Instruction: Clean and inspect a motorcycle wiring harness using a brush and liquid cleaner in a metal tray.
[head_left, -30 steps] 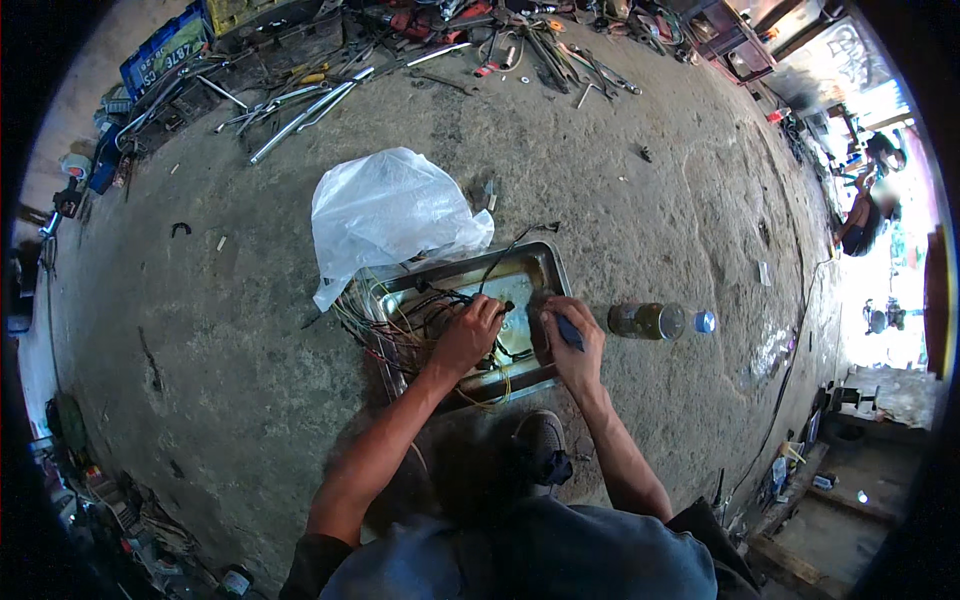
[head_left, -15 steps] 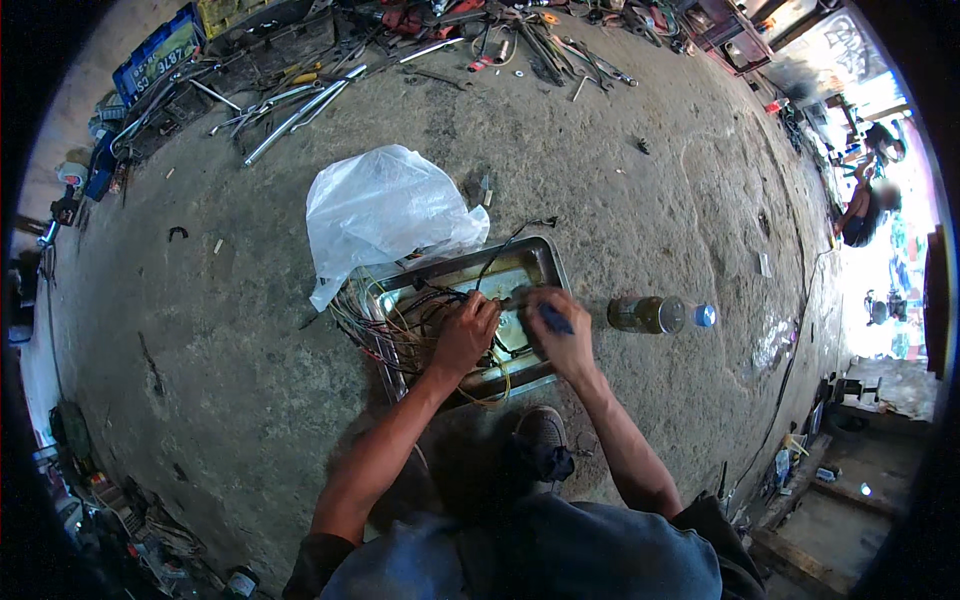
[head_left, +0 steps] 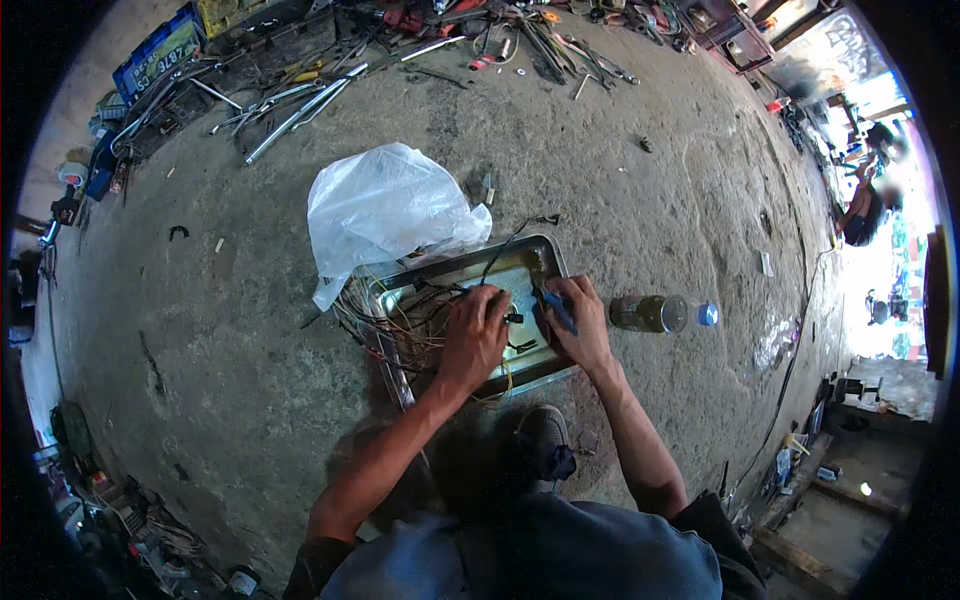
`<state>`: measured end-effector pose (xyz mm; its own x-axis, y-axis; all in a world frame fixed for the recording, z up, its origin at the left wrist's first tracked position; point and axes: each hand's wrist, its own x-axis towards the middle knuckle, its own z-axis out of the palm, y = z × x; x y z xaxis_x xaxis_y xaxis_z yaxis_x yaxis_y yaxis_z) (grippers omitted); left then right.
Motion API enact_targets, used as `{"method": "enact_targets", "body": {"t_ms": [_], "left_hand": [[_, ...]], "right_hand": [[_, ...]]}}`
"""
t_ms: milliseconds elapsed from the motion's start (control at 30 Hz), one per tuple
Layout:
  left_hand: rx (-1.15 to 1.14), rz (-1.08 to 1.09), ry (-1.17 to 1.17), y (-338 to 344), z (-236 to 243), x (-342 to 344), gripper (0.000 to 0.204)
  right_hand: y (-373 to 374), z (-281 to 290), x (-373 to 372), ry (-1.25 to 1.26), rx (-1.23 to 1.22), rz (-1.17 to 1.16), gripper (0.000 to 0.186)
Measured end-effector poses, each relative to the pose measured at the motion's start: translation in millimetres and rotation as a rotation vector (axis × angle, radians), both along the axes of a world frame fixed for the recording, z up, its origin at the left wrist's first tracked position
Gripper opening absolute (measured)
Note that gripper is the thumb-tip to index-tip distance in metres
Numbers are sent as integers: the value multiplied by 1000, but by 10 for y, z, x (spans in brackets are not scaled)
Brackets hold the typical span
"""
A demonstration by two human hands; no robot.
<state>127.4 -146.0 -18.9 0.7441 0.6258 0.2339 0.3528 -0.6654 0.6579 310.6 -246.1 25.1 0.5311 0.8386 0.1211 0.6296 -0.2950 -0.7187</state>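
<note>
A metal tray (head_left: 545,250) on the floor in front of me holds a tangle of thin coloured wires (head_left: 412,318), part of a wiring harness that spills over its left rim. My left hand (head_left: 478,335) is closed over the middle of the tray on a black wire connector (head_left: 514,318), which pokes out past the fingertips. At the tray's right side my right hand (head_left: 585,325) grips a blue-handled tool (head_left: 562,314). The tool's dark end points into the tray, and its kind is hard to make out. A gap separates tool and connector.
A crumpled white plastic bag (head_left: 385,205) lies against the tray's far left edge. Right of the tray, a clear bottle (head_left: 648,313) with yellowish liquid lies beside a blue cap (head_left: 708,314). Spanners and other hand tools (head_left: 305,115) line the far floor. Another person (head_left: 862,215) is at far right.
My right hand has drawn the blue-handled tool right, away from the left hand, and its motion blur is gone. The left hand has shifted slightly, baring the black connector.
</note>
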Motion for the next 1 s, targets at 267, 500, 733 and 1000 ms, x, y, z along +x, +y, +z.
{"method": "enact_targets", "body": {"t_ms": [267,500,733,1000], "left_hand": [[110,-218,134,-574,-117,-28,32],[72,-169,220,-545,-291,24,32],[-414,-22,-175,-400,-247,-215,25],[-528,-48,-208,-381,-238,-280,24]], "right_hand": [[-30,14,-17,-16,-82,-86,19],[-85,-145,-34,3,-86,-65,24],[-245,108,-122,631,2,-253,27],[-406,418,-402,696,28,-71,17]]}}
